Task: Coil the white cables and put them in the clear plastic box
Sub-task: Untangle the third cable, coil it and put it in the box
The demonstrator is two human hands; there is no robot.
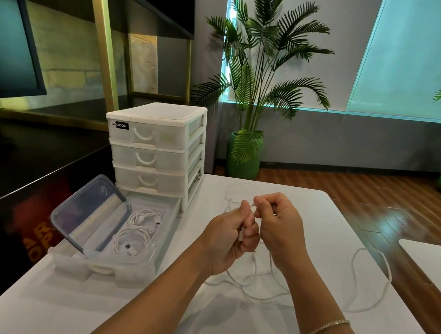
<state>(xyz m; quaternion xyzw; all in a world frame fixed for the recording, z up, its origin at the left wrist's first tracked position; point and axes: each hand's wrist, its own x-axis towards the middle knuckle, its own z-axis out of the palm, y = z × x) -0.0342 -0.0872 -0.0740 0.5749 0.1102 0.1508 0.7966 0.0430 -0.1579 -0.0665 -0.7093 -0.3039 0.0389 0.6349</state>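
Observation:
Above the white table [332, 215] my left hand [229, 236] is closed around a white cable [368, 307], with a plug end showing below its fingers. My right hand [278, 225] pinches the same cable just beside it. The rest of the cable trails in loose loops over the table below and to the right of my hands. At the left sits the clear plastic box [162, 231], open, with two coiled white cables [135, 231] inside. Its clear lid [90, 212] leans tilted against the box's left side.
A white drawer unit [155, 145] with three shut drawers stands behind the box, and the box rests in its pulled-out bottom drawer [97, 271]. A black counter lies to the left. Potted palms stand beyond the table on a wooden floor. Another white surface [434, 259] shows at right.

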